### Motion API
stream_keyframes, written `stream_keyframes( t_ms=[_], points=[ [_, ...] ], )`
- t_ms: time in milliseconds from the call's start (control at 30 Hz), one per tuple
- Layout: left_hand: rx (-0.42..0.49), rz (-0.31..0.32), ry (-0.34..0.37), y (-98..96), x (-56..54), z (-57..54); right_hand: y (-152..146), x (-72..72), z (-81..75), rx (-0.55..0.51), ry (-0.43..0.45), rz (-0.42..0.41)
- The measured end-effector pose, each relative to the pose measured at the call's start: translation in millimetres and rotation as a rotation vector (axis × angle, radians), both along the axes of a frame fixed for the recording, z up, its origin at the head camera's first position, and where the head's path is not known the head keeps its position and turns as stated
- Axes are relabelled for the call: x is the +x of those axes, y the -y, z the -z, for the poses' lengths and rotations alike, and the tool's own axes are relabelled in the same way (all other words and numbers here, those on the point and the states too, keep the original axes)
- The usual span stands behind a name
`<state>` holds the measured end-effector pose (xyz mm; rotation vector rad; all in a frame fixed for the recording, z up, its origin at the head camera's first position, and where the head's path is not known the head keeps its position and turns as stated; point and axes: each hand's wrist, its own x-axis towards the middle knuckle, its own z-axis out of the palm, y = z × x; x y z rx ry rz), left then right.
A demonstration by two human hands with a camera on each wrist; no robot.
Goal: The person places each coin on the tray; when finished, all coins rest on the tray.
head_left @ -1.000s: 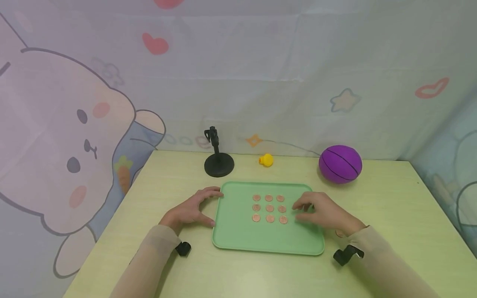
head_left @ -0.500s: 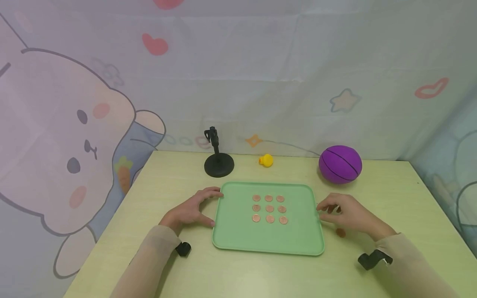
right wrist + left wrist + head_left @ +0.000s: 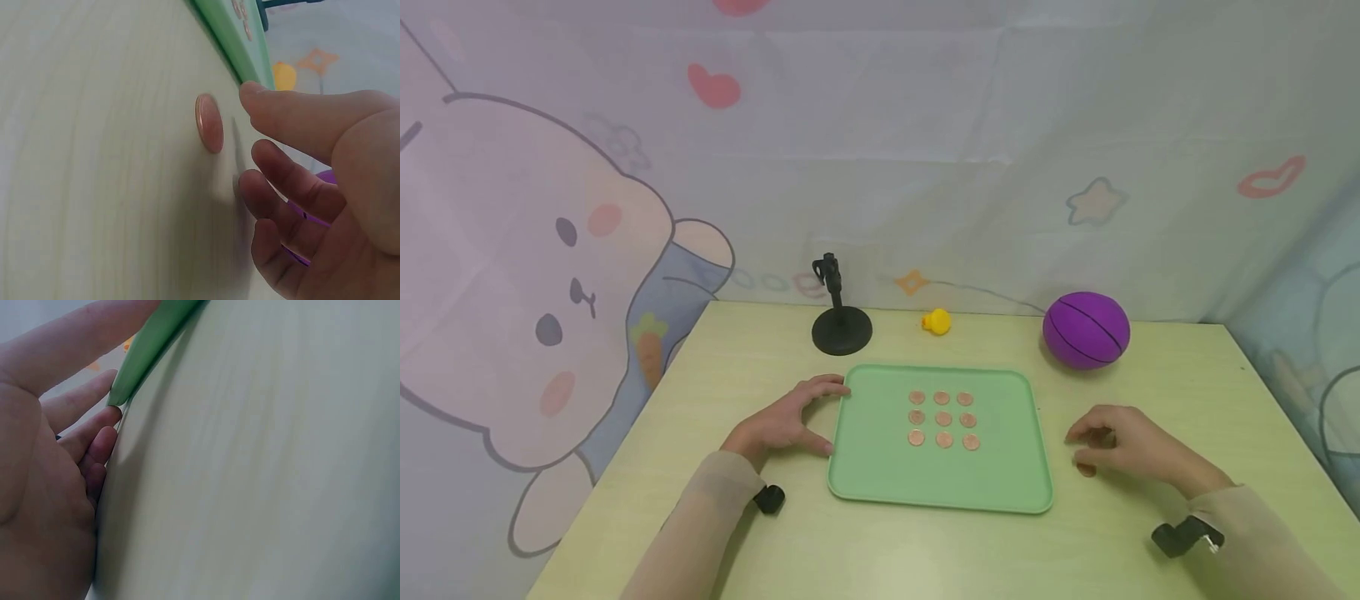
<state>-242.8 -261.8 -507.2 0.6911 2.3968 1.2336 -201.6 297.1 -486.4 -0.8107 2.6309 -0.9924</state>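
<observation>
A light green tray point(image 3: 887, 483) lies on the table, with several copper-coloured coins point(image 3: 943, 418) set out on it in three rows. My left hand point(image 3: 781, 423) is at the tray's left edge, thumb and fingers spread apart and touching the rim. Right of the tray, my right hand point(image 3: 1123, 443) hovers with thumb and fingers parted and nothing between them. Below its fingertips another copper coin point(image 3: 210, 124) lies flat on the table; in the head view the thumb partly hides this coin point(image 3: 1086, 470).
Behind the tray stand a black stand with a round base point(image 3: 842, 332), a small yellow object point(image 3: 937, 322) and a purple ball with black lines point(image 3: 1086, 331). A printed cloth point(image 3: 925, 125) hangs along the table's back edge point(image 3: 1180, 322).
My right hand has moved off the tray to the right and now hovers over the loose coin. The left hand and the coins on the tray stay put.
</observation>
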Motion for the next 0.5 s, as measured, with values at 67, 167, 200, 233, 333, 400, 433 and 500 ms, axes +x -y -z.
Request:
stream_keyframes(
  t_ms=[67,167,200,233,333,400,433,500],
  points=[
    [-0.002,0.001,0.002,-0.2,-0.4,-1.0,-3.7,1.1,0.9,0.032,-0.034,0.005],
    [-0.001,-0.001,0.008,-0.4,-0.3,-2.0,-7.7,2.9,1.2,0.058,-0.042,0.012],
    [-0.002,-0.002,0.007,-0.4,-0.3,-2.0,-8.5,3.6,1.1,0.062,-0.037,0.013],
    [-0.001,-0.002,0.007,-0.3,-0.4,-1.9,-9.1,4.3,0.8,0.065,-0.029,0.015],
    [-0.003,0.002,-0.002,0.0,-0.8,-0.8,-9.8,6.3,0.1,0.068,0.001,0.021],
    [-0.004,0.006,-0.008,0.3,-0.9,0.4,-10.0,7.2,0.4,0.060,0.023,0.021],
    [-0.003,0.007,-0.011,0.4,-0.9,0.9,-10.3,7.4,0.9,0.053,0.030,0.020],
    [-0.001,0.008,-0.017,0.6,-1.1,2.0,-11.7,7.6,2.4,0.034,0.043,0.016]
  ],
)
